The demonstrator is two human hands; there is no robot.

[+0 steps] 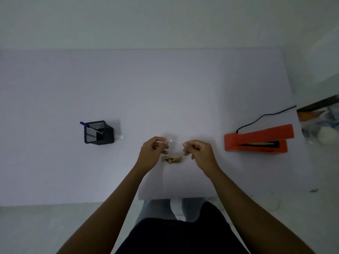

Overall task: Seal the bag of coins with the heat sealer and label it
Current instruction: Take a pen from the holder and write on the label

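A clear plastic bag point(174, 145) hangs between my two hands over the middle of the white table, with several gold coins point(171, 159) pooled at its bottom. My left hand point(153, 153) pinches the bag's top left corner. My right hand point(198, 153) pinches its top right corner. The bag's outline is faint against the table. The orange heat sealer point(256, 140) lies to the right with its lid raised. A black mesh pen holder point(98, 132) with a blue pen point(88, 125) stands to the left.
A black cord point(264, 116) runs from the sealer toward the table's right edge. A small white object point(120, 137) lies beside the pen holder. Cluttered items point(319, 121) sit off the table at the far right. My legs show below the table's near edge point(174, 198).
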